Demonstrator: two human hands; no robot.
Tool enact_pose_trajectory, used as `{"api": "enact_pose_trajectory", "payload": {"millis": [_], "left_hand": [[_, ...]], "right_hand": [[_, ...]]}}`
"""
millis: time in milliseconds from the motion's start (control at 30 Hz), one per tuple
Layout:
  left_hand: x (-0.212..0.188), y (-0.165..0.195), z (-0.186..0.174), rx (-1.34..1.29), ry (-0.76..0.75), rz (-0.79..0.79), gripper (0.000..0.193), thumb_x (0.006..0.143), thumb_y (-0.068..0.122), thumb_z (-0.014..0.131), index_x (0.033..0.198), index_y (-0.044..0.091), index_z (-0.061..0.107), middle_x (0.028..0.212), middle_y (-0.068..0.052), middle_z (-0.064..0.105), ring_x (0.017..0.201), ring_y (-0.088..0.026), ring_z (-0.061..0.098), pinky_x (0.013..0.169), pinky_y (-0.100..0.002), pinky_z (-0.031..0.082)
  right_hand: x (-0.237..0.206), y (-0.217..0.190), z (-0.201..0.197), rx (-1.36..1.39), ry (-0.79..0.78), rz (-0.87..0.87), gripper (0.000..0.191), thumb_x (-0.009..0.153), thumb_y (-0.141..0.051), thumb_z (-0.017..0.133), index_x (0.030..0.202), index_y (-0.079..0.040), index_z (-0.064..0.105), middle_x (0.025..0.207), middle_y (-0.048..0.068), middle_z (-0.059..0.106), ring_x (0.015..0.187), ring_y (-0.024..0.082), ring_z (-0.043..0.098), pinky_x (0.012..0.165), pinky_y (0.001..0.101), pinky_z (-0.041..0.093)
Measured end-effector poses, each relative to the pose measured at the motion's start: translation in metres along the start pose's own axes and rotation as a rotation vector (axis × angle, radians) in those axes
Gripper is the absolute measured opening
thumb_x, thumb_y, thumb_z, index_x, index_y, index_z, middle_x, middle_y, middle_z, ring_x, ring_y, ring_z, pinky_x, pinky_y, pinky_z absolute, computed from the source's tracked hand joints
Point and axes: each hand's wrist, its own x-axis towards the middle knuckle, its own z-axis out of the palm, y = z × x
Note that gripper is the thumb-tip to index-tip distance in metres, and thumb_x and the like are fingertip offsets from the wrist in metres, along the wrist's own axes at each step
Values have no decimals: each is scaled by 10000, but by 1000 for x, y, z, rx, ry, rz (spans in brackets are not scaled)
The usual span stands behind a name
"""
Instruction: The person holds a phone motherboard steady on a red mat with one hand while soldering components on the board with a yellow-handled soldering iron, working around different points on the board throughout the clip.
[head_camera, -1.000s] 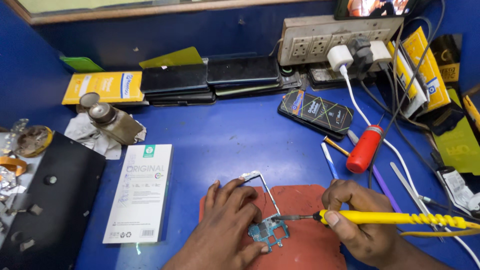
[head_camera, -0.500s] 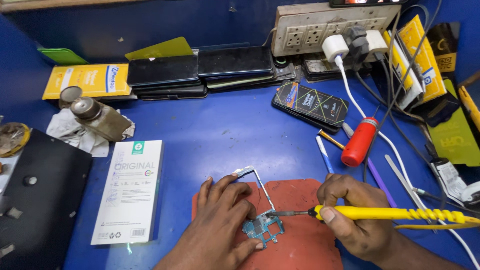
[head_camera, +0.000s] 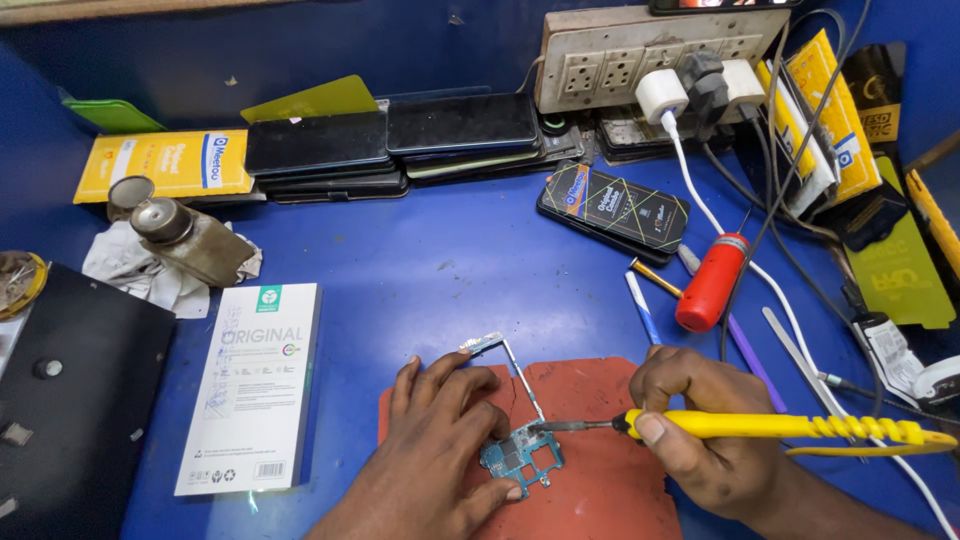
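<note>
Two bare hands are working low in the middle of the frame over a reddish-brown mat (head_camera: 600, 480) lying on the blue desk (head_camera: 440, 270). The left hand (head_camera: 440, 460) is resting palm down on the mat, its fingers (head_camera: 470, 385) spread and pressing on a small blue-green circuit board (head_camera: 522, 458), with a thin metal frame (head_camera: 505, 360) running up from the board past the fingertips. The right hand (head_camera: 710, 440) is closing its fingers around the yellow handle of a soldering iron (head_camera: 780, 428), gripping it like a pen, and the metal tip is touching the board's upper right edge. Just above the right hand, a red-handled screwdriver (head_camera: 712, 283) is lying on the desk among white and black cables. At lower left, a white rectangular box (head_camera: 252, 385) is lying flat beside a black case (head_camera: 70, 400). Across the upper middle, several dark phones (head_camera: 390, 145) are lying stacked, with a wall socket strip (head_camera: 640, 55) at upper right holding plugged-in chargers.
</note>
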Motion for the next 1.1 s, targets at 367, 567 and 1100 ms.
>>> {"api": "enact_pose_trajectory", "payload": {"millis": [367,567,1100], "left_hand": [[-5,6,-12,-3,16,24,422,744,340,850,1013,78,655,1447,-161,477,1510,-424,235,1163,-678,41],[-3,5,-12,-9,11,17,422,741,332,858,1008,80,651,1443,-162,471,1505,-431,225,1149,-680,35],[-3,3,-11,-1,5,16,417,736,326,858,1015,92,655,1443,-150,468,1509,-423,216,1177,-705,26]], "right_hand": [[-1,1,3,24,21,11,86,910,-110,617,900,-74,540,755,50,606,686,131,574,640,281,498],[0,3,3,13,33,-1,86,905,-99,617,896,-77,533,752,46,604,682,126,566,635,279,493],[-1,5,6,2,22,-6,80,912,-111,606,900,-73,536,751,50,602,685,130,583,639,281,495]]}}
